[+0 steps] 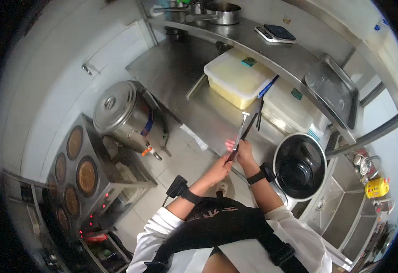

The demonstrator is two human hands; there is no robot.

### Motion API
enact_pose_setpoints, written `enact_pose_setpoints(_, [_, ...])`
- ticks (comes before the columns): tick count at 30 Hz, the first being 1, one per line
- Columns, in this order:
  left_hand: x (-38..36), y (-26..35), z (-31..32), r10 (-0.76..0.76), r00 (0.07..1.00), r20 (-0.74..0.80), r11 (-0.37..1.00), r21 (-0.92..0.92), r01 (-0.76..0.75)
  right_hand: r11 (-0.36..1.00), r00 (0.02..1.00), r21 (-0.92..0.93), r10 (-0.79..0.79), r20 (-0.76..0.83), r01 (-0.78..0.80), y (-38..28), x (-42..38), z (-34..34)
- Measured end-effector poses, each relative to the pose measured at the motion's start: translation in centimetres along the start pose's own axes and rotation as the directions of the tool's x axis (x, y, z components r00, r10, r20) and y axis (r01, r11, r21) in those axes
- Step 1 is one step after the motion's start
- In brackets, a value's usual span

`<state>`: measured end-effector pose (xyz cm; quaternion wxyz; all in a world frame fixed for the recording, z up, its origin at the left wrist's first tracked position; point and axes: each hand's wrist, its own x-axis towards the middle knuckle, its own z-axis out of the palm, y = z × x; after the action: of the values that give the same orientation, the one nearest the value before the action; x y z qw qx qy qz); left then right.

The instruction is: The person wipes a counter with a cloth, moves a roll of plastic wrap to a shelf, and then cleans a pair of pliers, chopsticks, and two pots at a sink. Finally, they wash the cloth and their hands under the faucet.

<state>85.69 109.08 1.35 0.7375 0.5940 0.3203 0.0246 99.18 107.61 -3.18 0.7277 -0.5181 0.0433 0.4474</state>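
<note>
In front of my body, my left hand (220, 169) is closed around the dark brown handle of a slim metal tool (241, 129) with a ridged shaft and a small T-shaped head. My right hand (244, 152) is right beside it, fingers curled, with a thin dark stick-like thing (250, 128) rising from them; what that is I cannot tell. Both hands are over the front edge of the steel worktable (199, 107). Past the tool's head sits a lidded plastic tub (235, 93) with yellowish contents.
A second lidded tub (283, 109) and a large dark-lined pot (300, 167) stand to the right, by a steel sink (340, 214). Overhead, a shelf (249, 38) bears a scale (275, 34) and a saucepan (226, 14). Left are a lidded steel barrel (121, 116) and a multi-plate cooker (87, 175).
</note>
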Motion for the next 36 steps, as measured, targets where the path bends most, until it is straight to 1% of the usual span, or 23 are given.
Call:
enact_pose_setpoints(3, [3.4, -0.5, -3.2, 0.074, 0.993, 0.091, 0.985, 0.149, -0.087, 0.996, 0.998, 0.089, -0.035, 0.044, 0.031, -0.1, 2.0, 1.6])
enact_pose_setpoints(5, [5.2, 1.0, -3.6, 0.105, 0.991, 0.088, 0.93, 0.344, -0.129, 0.997, 0.997, 0.003, -0.076, 0.013, 0.076, -0.6, 4.0, 1.6])
enact_pose_setpoints(6, [5.9, 1.7, -4.0, 0.104, 0.989, 0.106, 0.929, 0.344, -0.135, 0.996, 0.996, 0.006, -0.086, -0.002, 0.086, -0.9, 5.1, 1.2])
enact_pose_setpoints(8, [7.7, 2.6, -5.1, 0.0, 0.997, 0.076, 0.984, 0.176, -0.013, 0.996, 0.995, 0.052, -0.075, 0.069, 0.071, -0.7, 7.7, 0.0])
enact_pose_setpoints(9, [10.8, 0.4, -6.5, 0.306, 0.951, 0.032, 0.891, 0.341, -0.298, 0.996, 0.996, 0.053, -0.078, 0.032, 0.076, 0.0, 8.8, -0.2])
enact_pose_setpoints(10, [12.4, 0.6, -7.3, 0.299, 0.952, 0.063, 0.891, 0.337, -0.302, 0.994, 0.996, 0.061, -0.089, 0.004, 0.088, 0.3, 9.0, 0.3])
enact_pose_setpoints(12, [15.4, 1.6, -8.7, 0.046, 0.961, 0.273, 0.985, 0.15, -0.09, 0.99, 0.984, -0.04, -0.141, -0.105, 0.138, 1.1, 8.3, 1.6])
enact_pose_setpoints(13, [16.8, 0.6, -8.1, 0.204, 0.964, 0.171, 0.977, 0.032, -0.212, 0.99, 0.985, -0.098, -0.116, -0.126, 0.104, 2.0, 8.2, 1.2])
enact_pose_setpoints(14, [17.0, 1.7, -8.2, 0.209, 0.955, 0.209, 0.976, 0.02, -0.218, 0.97, 0.982, -0.197, -0.162, -0.093, 0.141, 2.0, 8.0, 1.5])
enact_pose_setpoints(16, [17.6, 4.2, -8.4, -0.063, 0.955, 0.288, 0.998, 0.044, 0.052, 0.967, 0.966, -0.22, -0.172, -0.191, 0.129, 1.3, 6.2, 3.5])
enact_pose_setpoints(17, [18.1, 4.8, -8.6, -0.022, 0.903, 0.43, 0.998, -0.046, 0.046, 0.965, 0.956, -0.222, -0.191, -0.223, 0.141, 0.7, 5.5, 4.3])
enact_pose_setpoints(18, [19.1, 4.7, -8.6, -0.026, 0.885, 0.465, 0.998, -0.044, 0.053, 0.953, 0.95, -0.261, -0.214, -0.226, 0.152, 0.2, 4.8, 5.0])
enact_pose_setpoints(20, [20.8, 3.5, -8.4, -0.272, 0.764, 0.585, 0.91, -0.102, 0.402, 0.942, 0.935, -0.299, -0.234, -0.266, 0.151, 0.0, 4.2, 5.0])
enact_pose_setpoints(22, [21.4, 2.1, -8.2, -0.357, 0.725, 0.589, 0.862, -0.091, 0.499, 0.989, 0.96, -0.108, -0.129, -0.25, 0.104, 0.2, 3.7, 4.1])
enact_pose_setpoints(24, [23.1, -1.2, -8.2, -0.311, 0.769, 0.558, 0.929, 0.007, 0.371, 0.989, 0.94, -0.093, -0.137, -0.312, 0.114, -0.9, 3.3, 4.0])
enact_pose_setpoints(25, [22.8, -0.6, -9.0, -0.313, 0.752, 0.58, 0.947, 0.131, 0.293, 0.986, 0.937, -0.161, -0.101, -0.334, 0.049, -1.6, 3.5, 3.6])
enact_pose_setpoints(26, [22.0, 0.1, -10.0, -0.324, 0.742, 0.587, 0.944, 0.142, 0.299, 0.974, 0.933, -0.224, -0.061, -0.354, -0.022, -2.1, 3.9, 3.3])
enact_pose_setpoints(28, [20.3, 0.8, -12.4, -0.041, 0.841, 0.54, 0.997, 0.076, 0.0, 0.946, 0.931, -0.323, -0.118, -0.345, 0.0, -2.1, 6.9, 1.5])
enact_pose_setpoints(29, [20.6, 0.8, -13.8, -0.057, 0.797, 0.602, 0.998, 0.047, 0.035, 0.922, 0.924, -0.387, -0.159, -0.348, 0.013, -2.6, 8.8, 1.0])
enact_pose_setpoints(31, [20.6, 2.2, -15.7, -0.07, 0.818, 0.57, 0.996, 0.079, 0.03, 0.794, 0.833, -0.607, -0.362, -0.419, 0.04, -4.1, 13.0, 1.0])
enact_pose_setpoints(33, [20.6, 4.2, -16.9, -0.081, 0.84, 0.536, 0.993, 0.12, 0.019, 0.643, 0.76, -0.761, -0.536, -0.368, 0.085, -4.0, 18.6, -3.1])
enact_pose_setpoints(34, [20.4, 5.5, -17.2, -0.091, 0.844, 0.528, 0.991, 0.133, 0.024, 0.353, 0.642, -0.928, -0.74, -0.2, 0.117, -3.8, 19.9, -4.7])
enact_pose_setpoints(36, [20.1, 8.1, -17.5, -0.109, 0.868, 0.485, 0.992, -0.004, 0.127, 0.187, 0.547, -0.888, -0.729, -0.413, -0.421, -4.8, 17.7, -3.3])
